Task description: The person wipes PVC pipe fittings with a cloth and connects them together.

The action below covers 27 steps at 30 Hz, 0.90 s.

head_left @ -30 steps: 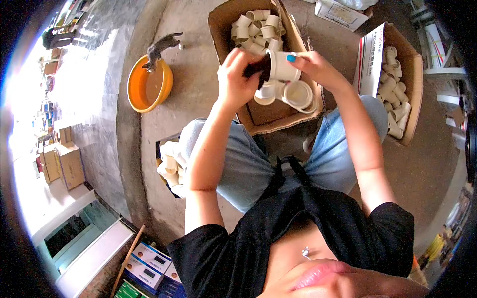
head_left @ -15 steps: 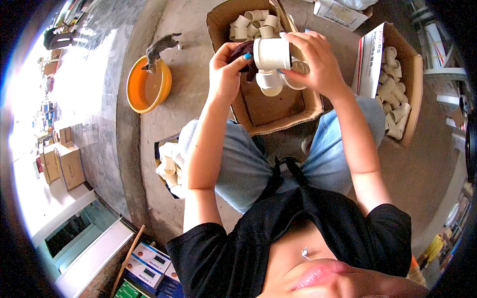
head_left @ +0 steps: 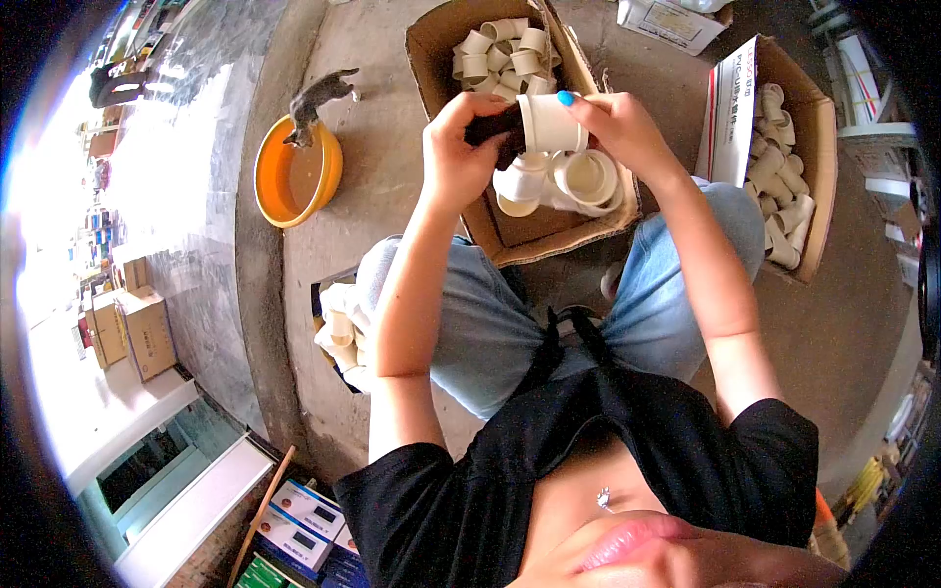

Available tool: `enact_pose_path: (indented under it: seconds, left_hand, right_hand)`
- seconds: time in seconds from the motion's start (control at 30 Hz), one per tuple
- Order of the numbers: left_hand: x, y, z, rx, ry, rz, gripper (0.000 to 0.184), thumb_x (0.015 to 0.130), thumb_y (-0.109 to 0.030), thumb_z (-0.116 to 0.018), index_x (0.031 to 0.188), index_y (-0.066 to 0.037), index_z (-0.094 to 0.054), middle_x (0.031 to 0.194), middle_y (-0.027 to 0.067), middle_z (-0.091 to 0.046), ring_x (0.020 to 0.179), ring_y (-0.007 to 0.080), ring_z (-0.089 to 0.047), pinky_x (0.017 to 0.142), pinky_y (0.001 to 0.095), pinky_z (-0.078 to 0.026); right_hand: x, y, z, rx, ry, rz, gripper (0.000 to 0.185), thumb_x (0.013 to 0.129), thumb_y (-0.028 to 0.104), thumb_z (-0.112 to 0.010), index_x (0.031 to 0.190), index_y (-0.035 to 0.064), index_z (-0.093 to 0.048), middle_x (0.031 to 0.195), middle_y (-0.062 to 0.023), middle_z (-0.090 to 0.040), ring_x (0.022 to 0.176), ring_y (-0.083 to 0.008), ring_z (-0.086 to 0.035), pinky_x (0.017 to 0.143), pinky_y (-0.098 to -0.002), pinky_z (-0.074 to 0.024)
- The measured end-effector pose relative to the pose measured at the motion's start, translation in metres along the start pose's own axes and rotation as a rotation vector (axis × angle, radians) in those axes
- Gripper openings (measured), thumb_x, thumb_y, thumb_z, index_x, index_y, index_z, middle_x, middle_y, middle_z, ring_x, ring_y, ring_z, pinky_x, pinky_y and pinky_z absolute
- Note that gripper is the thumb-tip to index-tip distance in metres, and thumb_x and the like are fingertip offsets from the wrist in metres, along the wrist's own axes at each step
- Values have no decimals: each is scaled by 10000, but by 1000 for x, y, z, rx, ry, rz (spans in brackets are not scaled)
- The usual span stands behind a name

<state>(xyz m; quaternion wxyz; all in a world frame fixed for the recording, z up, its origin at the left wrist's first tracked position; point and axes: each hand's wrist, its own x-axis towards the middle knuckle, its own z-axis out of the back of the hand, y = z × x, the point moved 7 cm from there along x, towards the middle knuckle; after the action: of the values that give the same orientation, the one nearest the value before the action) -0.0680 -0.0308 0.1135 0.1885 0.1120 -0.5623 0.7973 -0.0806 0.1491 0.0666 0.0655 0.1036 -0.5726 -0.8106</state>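
Above an open carton [head_left: 529, 227] between my knees, my right hand [head_left: 627, 137] grips a white pipe fitting [head_left: 554, 123], thumb on top and the other fingers behind it. My left hand [head_left: 457, 157] is closed on a dark cloth [head_left: 508, 125], which meets the left end of the fitting; whether cloth goes inside is hidden. Just below the held piece, larger white fittings [head_left: 586, 178] rest in the carton. Smaller white fittings [head_left: 505, 54] are heaped at the carton's far end.
To the right stands another carton [head_left: 821, 186] of white fittings. By my left knee is a container of white fittings [head_left: 338, 328]. A cat [head_left: 319, 98] leans over an orange basin [head_left: 328, 191] at left. A white box [head_left: 671, 27] sits at the back.
The held fitting has turned and shifted a little right and down. My right thumb has moved onto its top. More of the larger fittings below now shows.
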Motion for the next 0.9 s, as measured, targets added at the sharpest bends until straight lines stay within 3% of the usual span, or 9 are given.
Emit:
enact_pose_path:
  seconds: [0.07, 0.17, 0.27, 0.33, 0.47, 0.6, 0.7, 0.77, 0.9]
  left_hand:
    - [-1, -9, -3, 106, 38, -115, 277, 559, 128, -579, 812, 24, -538, 845, 141, -600, 803, 261, -604, 725, 304, -471]
    - [-2, -21, -3, 164, 30, -203, 276, 570, 122, -587, 821, 17, -545, 834, 138, -603, 788, 247, -604, 707, 297, -475]
    - [-3, -10, -1, 6, -76, -55, 264, 602, 108, -609, 841, 16, -551, 841, 120, -611, 780, 192, -598, 704, 280, -476]
    - [-4, 4, 2, -184, -132, 129, 238, 663, 89, -620, 881, 23, -550, 856, 90, -615, 781, 128, -575, 716, 256, -472]
    - [-2, 14, 6, -515, -194, 354, 190, 715, 80, -592, 890, 24, -542, 850, 80, -599, 791, 127, -565, 744, 242, -460]
    - [0, 14, 4, -623, -110, 299, 388, 731, 33, -611, 1071, -2, -428, 904, 69, -557, 833, 135, -538, 762, 255, -452]
    - [2, 12, 1, -555, -45, 289, 489, 735, -34, -648, 1137, -29, -370, 1013, 99, -513, 933, 157, -503, 840, 287, -419]
    - [6, 5, -3, -338, 59, 88, 666, 629, -99, -749, 1172, -32, -369, 1102, 112, -446, 1028, 206, -454, 903, 319, -377]
    - [12, -4, 2, 88, 32, -116, 580, 597, -34, -726, 1122, -41, -481, 1065, 129, -474, 1000, 236, -493, 866, 322, -412]
  right_hand:
    - [1, -21, -9, 47, 113, -140, 628, 789, 580, -443, 685, -11, -625, 530, -58, -567, 473, -133, -544, 479, -279, -440]
    - [-8, -13, -11, 260, 174, -318, 519, 836, 460, -475, 780, -32, -629, 621, -70, -590, 552, -82, -539, 560, -241, -455]
    - [3, -11, -4, 126, 68, -106, 565, 806, 545, -469, 816, 5, -634, 639, -82, -613, 585, -164, -582, 588, -289, -465]
    - [-3, 16, 0, -11, -14, 72, 522, 803, 510, -513, 927, 12, -607, 713, -96, -626, 645, -175, -592, 620, -298, -467]
    - [-14, 60, 4, -389, -144, 490, 632, 683, 364, -694, 1190, 64, -465, 943, -115, -597, 848, -260, -569, 755, -373, -435]
    - [-20, 73, 5, -512, -184, 725, 711, 584, 290, -756, 1199, 117, -444, 989, -112, -570, 904, -305, -533, 786, -389, -409]
    - [-19, 69, 9, -535, -236, 688, 674, 573, 261, -760, 1164, 129, -464, 964, -112, -585, 869, -306, -555, 758, -385, -420]
    - [-16, 67, 12, -507, -284, 651, 658, 570, 250, -765, 1148, 132, -474, 954, -112, -595, 856, -303, -569, 751, -384, -427]
    - [-12, 57, 14, -318, -320, 546, 650, 570, 253, -779, 1134, 127, -484, 963, -109, -604, 866, -273, -585, 764, -372, -440]
